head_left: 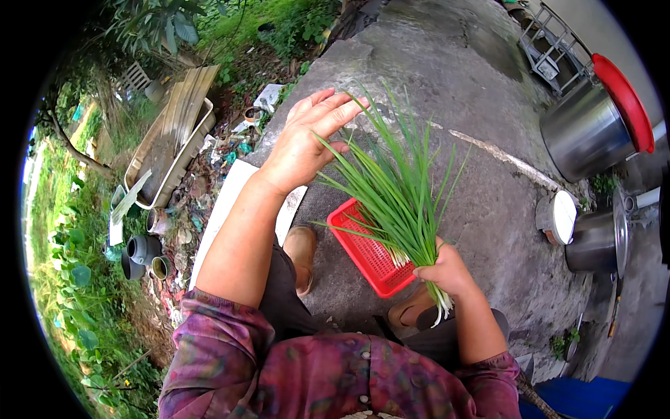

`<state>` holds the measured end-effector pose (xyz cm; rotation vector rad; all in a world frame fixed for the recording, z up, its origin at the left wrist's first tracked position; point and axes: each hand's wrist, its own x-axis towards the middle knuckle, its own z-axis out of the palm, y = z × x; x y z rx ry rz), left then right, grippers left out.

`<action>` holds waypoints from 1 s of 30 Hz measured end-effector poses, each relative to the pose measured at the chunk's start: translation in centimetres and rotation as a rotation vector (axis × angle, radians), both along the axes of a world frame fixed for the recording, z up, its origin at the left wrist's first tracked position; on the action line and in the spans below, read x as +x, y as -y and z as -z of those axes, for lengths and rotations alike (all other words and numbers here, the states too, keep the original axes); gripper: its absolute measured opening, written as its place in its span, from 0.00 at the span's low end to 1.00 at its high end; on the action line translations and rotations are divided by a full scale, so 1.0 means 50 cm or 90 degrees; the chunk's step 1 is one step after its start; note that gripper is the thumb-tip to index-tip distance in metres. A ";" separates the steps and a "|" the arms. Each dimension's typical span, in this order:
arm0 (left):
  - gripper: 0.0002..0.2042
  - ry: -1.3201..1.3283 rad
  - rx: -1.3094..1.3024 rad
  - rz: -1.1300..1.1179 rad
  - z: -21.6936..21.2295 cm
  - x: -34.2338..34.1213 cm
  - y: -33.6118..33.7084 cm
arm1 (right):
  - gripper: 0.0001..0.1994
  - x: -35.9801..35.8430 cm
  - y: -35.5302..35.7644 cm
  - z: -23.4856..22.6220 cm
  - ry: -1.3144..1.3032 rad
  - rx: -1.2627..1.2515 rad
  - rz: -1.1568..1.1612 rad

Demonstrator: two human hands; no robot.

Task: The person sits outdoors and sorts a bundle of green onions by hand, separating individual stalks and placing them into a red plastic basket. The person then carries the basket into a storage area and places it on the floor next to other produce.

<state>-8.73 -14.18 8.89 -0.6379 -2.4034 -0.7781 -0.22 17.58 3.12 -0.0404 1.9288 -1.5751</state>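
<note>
A bunch of spring onions (pixel 401 188) is gripped near its white root ends in my right hand (pixel 447 269), with the long green leaves fanning up and to the left. My left hand (pixel 314 129) is raised beside the leaf tips, fingers stretched out and thumb apart. Some tips reach its fingers; whether they touch cannot be made out. Beneath the bunch, a red plastic basket (pixel 377 278) rests on the ground between my feet. White onion ends (pixel 399 257) show over it, partly covered by the leaves.
A white board (pixel 234 188) lies by my left arm. Further left are a beige tub (pixel 185 157), several pots (pixel 143 248) and litter among plants. On the right stand a large steel pot (pixel 586 133) with a red basin (pixel 624 101), a white bucket (pixel 557 216) and another steel pot (pixel 592 241).
</note>
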 end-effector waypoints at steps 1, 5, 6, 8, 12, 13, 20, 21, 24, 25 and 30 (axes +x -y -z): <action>0.31 -0.006 -0.019 0.004 0.000 -0.001 0.003 | 0.31 0.000 -0.001 -0.001 0.000 0.007 -0.005; 0.25 -0.008 -0.085 0.026 0.006 0.000 0.009 | 0.29 0.000 0.000 -0.005 -0.020 0.000 -0.010; 0.22 -0.010 -0.091 0.027 0.005 0.000 0.012 | 0.27 0.001 0.006 -0.011 -0.037 -0.013 -0.011; 0.16 -0.015 -0.104 0.028 0.004 -0.001 0.018 | 0.25 0.003 0.011 -0.015 -0.053 -0.029 -0.011; 0.09 -0.016 -0.100 0.057 0.005 -0.006 0.020 | 0.24 0.002 0.009 -0.014 -0.051 -0.033 -0.004; 0.07 -0.008 -0.088 0.057 0.005 -0.006 0.017 | 0.24 0.002 0.009 -0.014 -0.048 -0.033 -0.003; 0.02 0.220 0.373 0.000 0.039 -0.013 0.012 | 0.25 0.005 0.010 0.001 -0.071 -0.028 -0.004; 0.03 0.284 0.535 -0.001 0.036 -0.017 0.021 | 0.26 0.005 0.009 -0.003 -0.052 -0.024 -0.003; 0.07 0.108 0.675 -0.139 0.037 -0.042 0.108 | 0.25 0.004 0.003 -0.005 -0.034 -0.017 0.007; 0.14 -0.067 0.706 -0.235 0.021 -0.047 0.162 | 0.25 0.003 0.000 -0.002 -0.034 -0.018 0.010; 0.26 -0.208 0.768 -0.523 0.018 -0.011 0.276 | 0.24 0.000 -0.023 0.040 -0.090 0.019 0.016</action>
